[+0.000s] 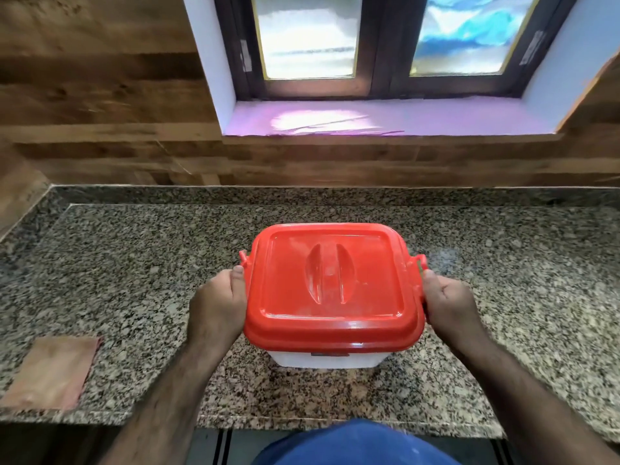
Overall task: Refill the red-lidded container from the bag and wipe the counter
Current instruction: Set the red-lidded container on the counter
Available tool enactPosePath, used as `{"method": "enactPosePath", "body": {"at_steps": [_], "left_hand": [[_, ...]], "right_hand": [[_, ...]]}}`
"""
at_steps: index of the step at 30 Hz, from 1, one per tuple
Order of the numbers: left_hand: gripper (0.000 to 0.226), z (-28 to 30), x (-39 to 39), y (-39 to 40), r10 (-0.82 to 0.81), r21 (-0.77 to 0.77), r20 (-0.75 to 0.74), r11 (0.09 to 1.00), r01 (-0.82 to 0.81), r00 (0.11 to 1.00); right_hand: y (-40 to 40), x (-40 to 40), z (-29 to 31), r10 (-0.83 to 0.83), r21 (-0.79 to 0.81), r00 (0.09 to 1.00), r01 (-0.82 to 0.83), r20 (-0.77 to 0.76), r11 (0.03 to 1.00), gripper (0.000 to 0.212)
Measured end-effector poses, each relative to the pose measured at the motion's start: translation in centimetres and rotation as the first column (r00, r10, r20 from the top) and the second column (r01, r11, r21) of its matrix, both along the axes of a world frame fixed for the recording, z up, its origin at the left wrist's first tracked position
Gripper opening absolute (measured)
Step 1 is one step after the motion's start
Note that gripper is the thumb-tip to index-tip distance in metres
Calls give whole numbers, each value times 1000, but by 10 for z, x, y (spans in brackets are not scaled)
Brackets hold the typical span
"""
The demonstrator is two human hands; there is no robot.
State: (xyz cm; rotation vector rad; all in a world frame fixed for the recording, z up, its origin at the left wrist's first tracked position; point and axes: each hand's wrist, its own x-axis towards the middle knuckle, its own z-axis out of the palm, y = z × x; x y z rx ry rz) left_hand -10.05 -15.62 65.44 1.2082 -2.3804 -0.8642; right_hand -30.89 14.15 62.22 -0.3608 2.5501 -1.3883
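A white square container (327,359) with a red lid (332,283) stands in the middle of the speckled granite counter (134,263). The lid is on and has a moulded grip in its centre. My left hand (218,303) grips the container's left side just below the red side latch. On the opposite side, my right hand (449,307) holds it by the other latch. A folded pinkish-brown cloth (52,372) lies flat at the counter's front left. No bag is in view.
A wood-panelled wall (100,95) rises behind the counter, with a window (385,38) and a pale sill (369,117) above the container. The counter's front edge (335,422) runs close to my body. A raised granite ledge runs along the back.
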Motion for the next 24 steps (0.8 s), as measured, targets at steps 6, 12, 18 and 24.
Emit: {"method": "enactPosePath", "body": {"at_steps": [6, 12, 18, 24], "left_hand": [[30, -25, 12, 2, 155, 707, -154, 707, 0, 976], [14, -33, 15, 4, 329, 623, -243, 774, -114, 912], [32, -10, 13, 29, 255, 498, -381, 866, -35, 889], [54, 3, 12, 38, 201, 593, -371, 803, 65, 907]], "right_hand": [[6, 10, -10, -55, -181, 894, 150, 445, 972, 71], [7, 6, -16, 107, -217, 735, 56, 670, 975, 58], [-4, 22, 24, -31, -126, 983, 55, 181, 990, 58], [-10, 23, 30, 23, 116, 996, -33, 90, 993, 98]]}}
